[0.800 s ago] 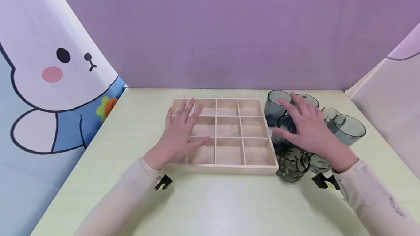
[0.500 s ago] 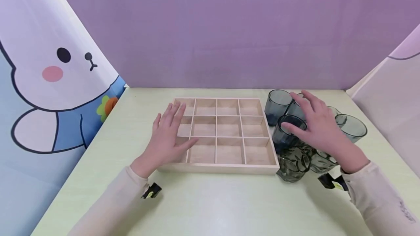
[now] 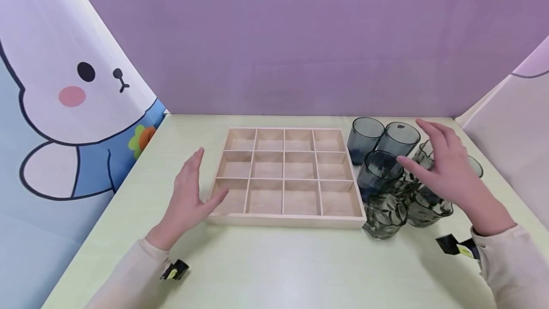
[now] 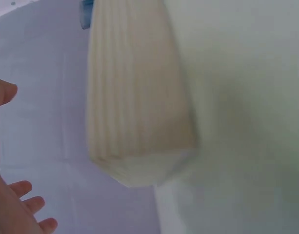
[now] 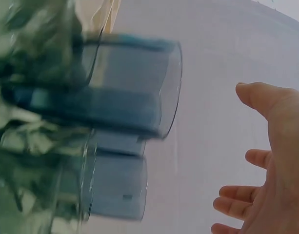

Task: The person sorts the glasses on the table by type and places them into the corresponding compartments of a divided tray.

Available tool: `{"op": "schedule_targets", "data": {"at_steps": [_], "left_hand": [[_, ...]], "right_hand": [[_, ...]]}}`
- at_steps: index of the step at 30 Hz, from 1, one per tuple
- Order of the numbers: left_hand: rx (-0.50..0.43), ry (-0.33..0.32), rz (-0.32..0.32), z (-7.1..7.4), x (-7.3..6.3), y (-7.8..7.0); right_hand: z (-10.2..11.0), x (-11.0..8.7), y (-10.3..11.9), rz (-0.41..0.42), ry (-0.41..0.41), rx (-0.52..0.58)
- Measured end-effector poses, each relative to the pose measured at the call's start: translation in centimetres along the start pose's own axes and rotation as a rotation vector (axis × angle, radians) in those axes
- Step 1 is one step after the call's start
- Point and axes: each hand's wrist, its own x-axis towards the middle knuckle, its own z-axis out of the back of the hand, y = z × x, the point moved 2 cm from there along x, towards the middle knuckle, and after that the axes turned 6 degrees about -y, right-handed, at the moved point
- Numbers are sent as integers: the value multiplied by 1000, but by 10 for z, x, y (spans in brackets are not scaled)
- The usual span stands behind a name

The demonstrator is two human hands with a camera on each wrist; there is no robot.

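A pale wooden tray point(image 3: 285, 221) divided into several compartments lies on the table, its compartments bare. Near its left front corner is my left hand point(image 3: 185, 201), fingers extended and thumb spread, holding nothing. In the left wrist view a gap shows between that hand point(image 4: 8, 200) and the tray's end point(image 4: 139, 87). My right hand point(image 3: 459, 175) hovers over the right part of a glass cluster, fingers spread and holding nothing. Smooth blue tumblers point(image 3: 379, 175) stand at the back and left of the cluster. Rippled grey-green glasses point(image 3: 384, 216) stand in front. The right hand hides some glasses partly.
The glasses crowd against the tray's right side. Behind the table point(image 3: 283, 271) rises a purple cloth backdrop point(image 3: 274, 42). A cartoon-printed cloth point(image 3: 77, 123) borders the left, and a pale cloth point(image 3: 514, 123) borders the right.
My left hand has moved left and toward me, off the tray's compartments. The right hand has shifted right, uncovering the blue tumblers. Tray and glasses stand where they were.
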Motion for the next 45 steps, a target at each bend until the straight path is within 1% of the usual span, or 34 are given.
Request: {"op": "schedule_targets", "data": {"at_steps": [5, 10, 13, 18, 23, 27, 29, 33, 35, 37, 41, 43, 45], "left_hand": [[-37, 51, 98, 7, -18, 8], [-35, 108, 160, 10, -33, 13], [-67, 132, 194, 12, -38, 15], [-162, 158, 238, 13, -44, 17], [-291, 197, 290, 12, -52, 21], [-414, 253, 331, 10, -57, 26], [-458, 275, 351, 10, -58, 29], [-521, 295, 402, 10, -60, 36], [-551, 294, 422, 10, -61, 41], [-579, 292, 430, 10, -62, 44], [-663, 292, 416, 9, -64, 51], [-694, 292, 408, 7, -65, 54], [-700, 285, 407, 5, -65, 55]], "right_hand": [[12, -8, -14, -67, -23, 15], [21, -14, -31, -177, -13, -18], [24, -16, -41, -201, -22, -19], [26, -19, -58, -190, -80, 4], [29, -24, -75, -206, -120, 21], [31, -28, -87, -253, -119, 51], [31, -30, -93, -276, -117, 74], [29, -35, -103, -330, -114, 137], [28, -39, -108, -364, -105, 179], [26, -42, -113, -394, -91, 218], [24, -48, -120, -447, -62, 261], [23, -50, -122, -455, -58, 276], [22, -51, -124, -456, -61, 302]]}}
